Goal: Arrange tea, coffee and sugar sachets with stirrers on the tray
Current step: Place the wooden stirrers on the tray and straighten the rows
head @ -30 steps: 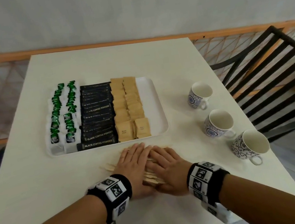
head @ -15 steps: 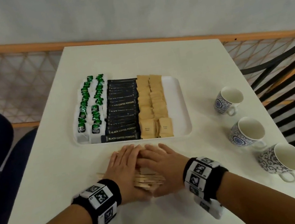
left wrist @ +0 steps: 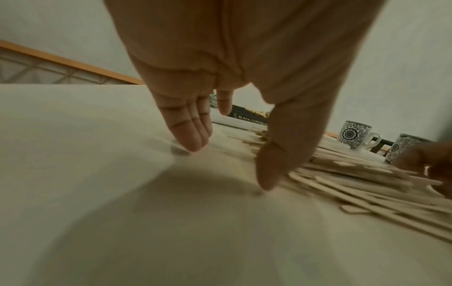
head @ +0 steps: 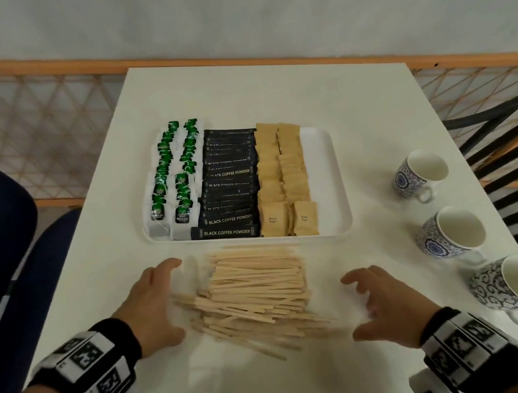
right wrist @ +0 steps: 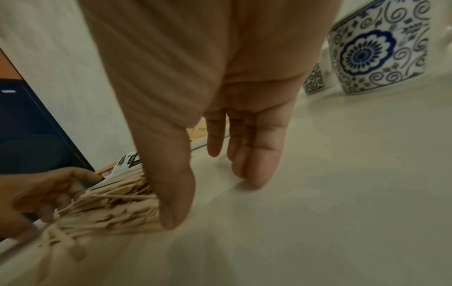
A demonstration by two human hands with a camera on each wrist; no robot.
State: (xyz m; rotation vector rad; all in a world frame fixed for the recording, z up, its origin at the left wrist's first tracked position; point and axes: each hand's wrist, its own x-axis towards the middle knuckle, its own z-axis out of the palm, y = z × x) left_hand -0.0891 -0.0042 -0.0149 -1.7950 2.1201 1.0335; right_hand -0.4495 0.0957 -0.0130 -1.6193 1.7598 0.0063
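Wooden stirrers point(head: 255, 286) lie heaped just before the white tray point(head: 327, 184), flanked by the left hand point(head: 152, 306) and right hand point(head: 386, 308), both open-fingered, holding nothing.

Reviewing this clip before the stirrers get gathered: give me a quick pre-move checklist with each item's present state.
1. Stirrers all on the table, none on the tray: ok.
2. Pile aligned for one scoop: not ok, near ends fan out.
3. Left hand open at the pile's left end: ok.
4. Right hand open, apart from the pile's right end: ok.
5. Bare strip on the tray's right side: ok.
6. Strip wide enough for all the stirrers: cannot tell.
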